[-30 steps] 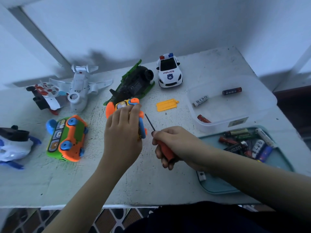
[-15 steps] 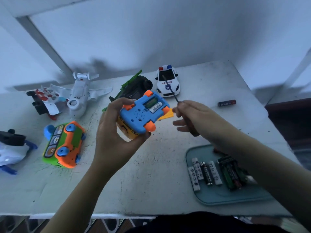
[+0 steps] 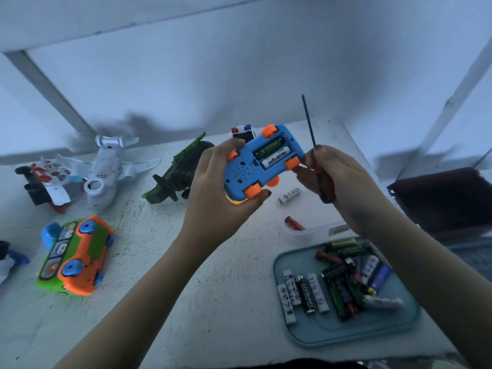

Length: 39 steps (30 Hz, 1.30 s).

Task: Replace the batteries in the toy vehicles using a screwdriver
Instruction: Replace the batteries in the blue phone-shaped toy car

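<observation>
On the white table [image 3: 186, 302] a teal tray [image 3: 346, 339] of loose batteries [image 3: 314, 291] lies at the right. Other toys wait behind and at the left: a white plane [image 3: 106, 166], a dark green toy [image 3: 181, 171], a green and orange toy [image 3: 77, 257]. Above the middle of the table the blue toy car [image 3: 245, 174] is held in the air, underside toward the person, battery cover off. The left hand [image 3: 215, 198] grips it, fingers curled over the far edge, thumb on the near edge. The right hand [image 3: 340, 179] is closed round the red handle of the screwdriver [image 3: 308, 121], whose thin shaft points up just beside the car. Two cells [image 3: 271, 155] sit in the open compartment. The car looks light, hollow and stiff, with smooth plastic that may slip, so the sides between the wheels seem the best hold. The cells are small and round; they probably need lifting at one end, and can roll away.
</observation>
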Tool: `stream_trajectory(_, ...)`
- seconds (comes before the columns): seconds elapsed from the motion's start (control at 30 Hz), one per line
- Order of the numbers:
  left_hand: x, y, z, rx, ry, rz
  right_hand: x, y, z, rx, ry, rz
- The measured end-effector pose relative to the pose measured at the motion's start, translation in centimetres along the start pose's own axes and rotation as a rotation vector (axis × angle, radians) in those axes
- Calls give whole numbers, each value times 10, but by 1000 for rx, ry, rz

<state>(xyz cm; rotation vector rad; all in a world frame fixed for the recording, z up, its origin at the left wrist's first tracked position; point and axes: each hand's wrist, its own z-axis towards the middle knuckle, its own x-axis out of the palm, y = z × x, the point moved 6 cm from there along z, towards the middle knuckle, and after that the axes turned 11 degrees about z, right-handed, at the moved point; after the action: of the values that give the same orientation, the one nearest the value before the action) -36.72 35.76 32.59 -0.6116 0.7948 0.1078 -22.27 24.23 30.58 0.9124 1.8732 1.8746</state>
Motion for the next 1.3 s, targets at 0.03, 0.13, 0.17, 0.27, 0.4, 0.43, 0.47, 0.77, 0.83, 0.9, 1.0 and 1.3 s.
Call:
stream_trajectory(0.03, 4, -1, 2, -4, 5, -7, -2, 2, -1, -20, 0, 5)
stream_trajectory(0.13, 14, -4, 7, -71, 8, -32, -10, 7, -3, -48, -9, -11)
stream_trajectory(0.17, 18, -4, 8, -92, 9, -38, -12, 6, -3, -52, -5, -43)
stream_trajectory(0.27, 27, -6, 13, -93, -2, -53, -20, 2, 1, -64, 5, -232)
stream_trajectory(0.4, 34, -4, 19, -57, -16, -24, -38, 6, 1, -162, -47, -574)
stream_trajectory(0.43, 36, -3, 20, -46, -17, -13, -42, 9, -1, -184, -58, -621)
stream_trajectory(0.47, 37, -2, 20, -33, -23, -4, -45, 12, -2, -209, -70, -656)
stream_trajectory(0.77, 43, 0, 17, 4, -108, 11, -61, 14, -14, -257, -143, -747)
stream_trajectory(0.83, 43, -1, 18, 6, -124, -1, -60, 15, -15, -263, -157, -761)
stream_trajectory(0.9, 43, -1, 19, 17, -136, -5, -59, 15, -16, -260, -169, -781)
stream_trajectory(1.0, 44, -4, 18, 45, -152, 16, -57, 16, -17, -277, -182, -794)
stream_trajectory(1.3, 52, 0, 18, 106, -106, 20, -67, 8, -10, -284, -98, -646)
